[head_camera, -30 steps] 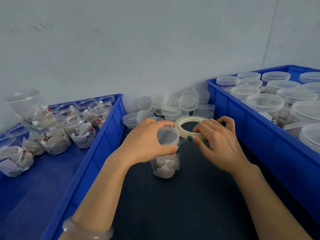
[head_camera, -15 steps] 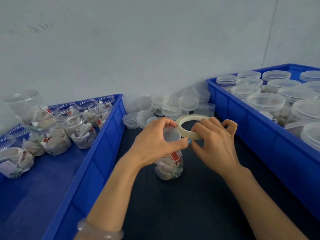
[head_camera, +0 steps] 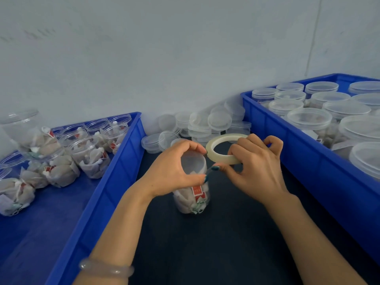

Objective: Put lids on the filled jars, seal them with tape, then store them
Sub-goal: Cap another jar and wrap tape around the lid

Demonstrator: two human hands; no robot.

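Grips the jar [head_camera: 193,195] near its top with the left hand [head_camera: 174,171]: fingers curled over the far side of the lid [head_camera: 193,163], thumb on the near side, span narrow and matched to the lid. Holds the jar upright on the dark table surface [head_camera: 205,247], directly below the left fingers. Shows pale wrapped packets and a red label inside, below the left thumb.

Holds the tape roll [head_camera: 220,157] with the right hand [head_camera: 257,173]: index and middle fingers hooked over the far right part of the ring, thumb pressed under its near edge, remaining fingers curled behind. Roll position: level with the lid, just right of the left fingertips. Ring edge touching or just clear of the left index fingertip; cannot tell which. Shows a thin clear strip [head_camera: 209,171] between the right thumb tip and the lid edge; too faint to confirm attachment.

Beyond both sets of fingers: pile of loose lids [head_camera: 219,122] against the wall [head_camera: 185,58]. Left of the left fingers, well apart: left blue bin [head_camera: 123,161] with open filled jars [head_camera: 90,155] and one lidded jar [head_camera: 26,132] tilted on top of them. Right of the right fingers, near: right blue bin [head_camera: 308,161] packed with lidded jars [head_camera: 308,122]. Behind the left fingers, on the wrist: pale bracelet [head_camera: 107,268]
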